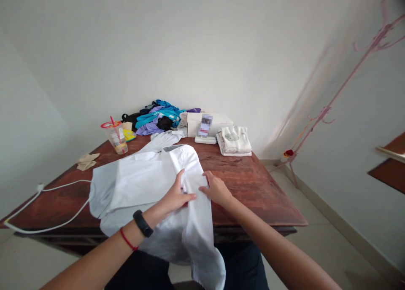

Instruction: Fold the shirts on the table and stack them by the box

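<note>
The left hand [177, 194] lies on the white shirt [142, 176] with thumb and forefinger spread; whether its hidden fingers grip the cloth, I cannot tell. Just to its right, the right hand [217, 189] has its fingertips at the right edge of a long white sleeve [201, 239]; how firmly it pinches is unclear. The sleeve's long axis runs from the far side toward the person, passing between the hands and hanging over the near edge of the counter [249, 197]. The shirt's body spreads leftward from there, so the left hand is nearer to it. Farther out, a white cable [71, 183] and a plastic cup [118, 143] sit left, a clothes heap [161, 115] behind, and a folded stack [236, 141] beyond the right hand.
</note>
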### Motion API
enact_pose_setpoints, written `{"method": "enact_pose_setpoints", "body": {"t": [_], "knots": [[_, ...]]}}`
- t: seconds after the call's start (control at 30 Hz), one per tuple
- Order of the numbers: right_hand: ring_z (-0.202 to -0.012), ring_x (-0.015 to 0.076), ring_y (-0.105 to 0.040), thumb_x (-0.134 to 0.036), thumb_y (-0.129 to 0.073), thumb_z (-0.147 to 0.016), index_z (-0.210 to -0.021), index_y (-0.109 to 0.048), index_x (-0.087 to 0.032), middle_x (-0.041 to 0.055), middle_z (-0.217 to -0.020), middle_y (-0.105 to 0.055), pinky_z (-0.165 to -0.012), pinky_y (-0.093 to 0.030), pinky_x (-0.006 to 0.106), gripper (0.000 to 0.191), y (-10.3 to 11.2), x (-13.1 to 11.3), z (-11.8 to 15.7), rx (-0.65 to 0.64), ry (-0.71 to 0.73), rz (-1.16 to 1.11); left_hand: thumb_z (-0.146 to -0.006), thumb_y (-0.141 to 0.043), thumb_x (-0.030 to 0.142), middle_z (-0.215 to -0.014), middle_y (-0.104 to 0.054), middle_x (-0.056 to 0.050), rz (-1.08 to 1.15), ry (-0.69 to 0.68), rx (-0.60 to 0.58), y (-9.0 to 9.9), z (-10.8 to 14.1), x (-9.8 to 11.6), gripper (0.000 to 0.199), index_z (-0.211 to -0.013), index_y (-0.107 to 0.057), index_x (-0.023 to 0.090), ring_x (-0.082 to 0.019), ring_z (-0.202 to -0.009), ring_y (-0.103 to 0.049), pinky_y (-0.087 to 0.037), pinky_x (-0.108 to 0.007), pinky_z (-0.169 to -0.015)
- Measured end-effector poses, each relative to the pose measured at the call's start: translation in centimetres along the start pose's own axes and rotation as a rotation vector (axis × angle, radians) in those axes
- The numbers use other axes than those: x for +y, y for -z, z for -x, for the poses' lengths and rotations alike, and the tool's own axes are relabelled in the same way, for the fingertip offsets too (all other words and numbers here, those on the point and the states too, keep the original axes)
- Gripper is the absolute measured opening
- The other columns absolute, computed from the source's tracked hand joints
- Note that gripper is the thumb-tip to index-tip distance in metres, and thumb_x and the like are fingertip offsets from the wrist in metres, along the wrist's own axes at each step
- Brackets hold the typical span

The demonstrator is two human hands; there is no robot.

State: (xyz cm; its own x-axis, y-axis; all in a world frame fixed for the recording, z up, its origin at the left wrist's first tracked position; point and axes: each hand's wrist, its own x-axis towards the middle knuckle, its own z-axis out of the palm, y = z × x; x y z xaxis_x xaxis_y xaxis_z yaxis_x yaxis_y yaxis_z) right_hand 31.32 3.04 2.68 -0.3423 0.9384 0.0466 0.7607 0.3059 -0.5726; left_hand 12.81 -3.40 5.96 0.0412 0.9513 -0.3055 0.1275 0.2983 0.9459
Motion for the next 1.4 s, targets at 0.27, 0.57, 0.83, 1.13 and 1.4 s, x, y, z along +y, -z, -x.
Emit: {"method": "enact_pose_setpoints", "body": {"t": [0.27, 0.57, 0.83, 1.13, 1.4], "knots": [[-0.083, 0.0189, -0.062, -0.021, -0.061, -0.089, -0.126, -0.055, -0.021, 0.0035, -0.096, -0.067, -0.075, -0.041, 0.028, 0.037, 0.1, 0.6, -1.4, 0.123, 0.07, -0.222, -0.071, -0.082, 0.026, -0.119, -0.064, -0.01, -0.029, -0.112, -0.135, -1.2, 1.2, -2.0, 0.093, -0.152, -0.036, 0.033, -0.025, -0.099, -0.067, -0.054, -0.032, -0.08], [-0.098, 0.0217, -0.064, -0.017, -0.064, -0.089, -0.126, -0.055, -0.019, 0.0073, -0.109, -0.07, -0.087, -0.044, 0.032, 0.038, 2.1, 1.3, -5.8, 0.103, 0.031, -0.245, -0.081, -0.074, 0.04, -0.102, -0.07, -0.007, -0.385, 0.053, -0.381, 0.8, 3.5, -1.5, 0.087, -0.156, -0.031, 0.037, -0.019, -0.058, -0.07, -0.045, -0.028, -0.05], [-0.102, 0.0255, -0.069, -0.028, -0.074, -0.081, -0.135, -0.047, -0.016, 0.014, -0.122, -0.069, -0.083, -0.055, 0.037, 0.062, 0.4, 3.5, 0.0, -0.069, -0.094, -0.774, -0.076, -0.076, 0.049, -0.101, -0.075, -0.011, -0.659, -0.308, 0.092, 9.7, -7.2, 4.6, 0.053, -0.119, -0.069, 0.018, -0.029, -0.086, -0.072, -0.052, -0.036, -0.085], [-0.086, 0.0266, -0.074, -0.027, -0.076, -0.073, -0.124, -0.057, -0.015, 0.009, -0.095, -0.077, -0.075, -0.057, 0.037, 0.056, 0.0, 4.7, 5.7, -0.184, -0.18, -0.829, -0.056, -0.091, 0.045, -0.129, -0.069, -0.016, -0.556, -0.223, 0.139, 13.1, -19.9, 6.2, 0.064, -0.109, -0.069, 0.018, -0.037, -0.126, -0.058, -0.047, -0.03, -0.095], [-0.088, 0.0252, -0.071, -0.025, -0.07, -0.076, -0.102, -0.066, -0.017, 0.0076, -0.096, -0.076, -0.074, -0.054, 0.033, 0.027, -0.3, 4.4, 5.7, -0.135, -0.106, -0.782, -0.058, -0.088, 0.045, -0.076, -0.072, -0.004, -0.69, -0.199, -0.005, 13.5, -22.3, 7.8, 0.036, -0.074, -0.066, 0.021, -0.031, -0.093, -0.067, -0.048, -0.026, -0.074]]}}
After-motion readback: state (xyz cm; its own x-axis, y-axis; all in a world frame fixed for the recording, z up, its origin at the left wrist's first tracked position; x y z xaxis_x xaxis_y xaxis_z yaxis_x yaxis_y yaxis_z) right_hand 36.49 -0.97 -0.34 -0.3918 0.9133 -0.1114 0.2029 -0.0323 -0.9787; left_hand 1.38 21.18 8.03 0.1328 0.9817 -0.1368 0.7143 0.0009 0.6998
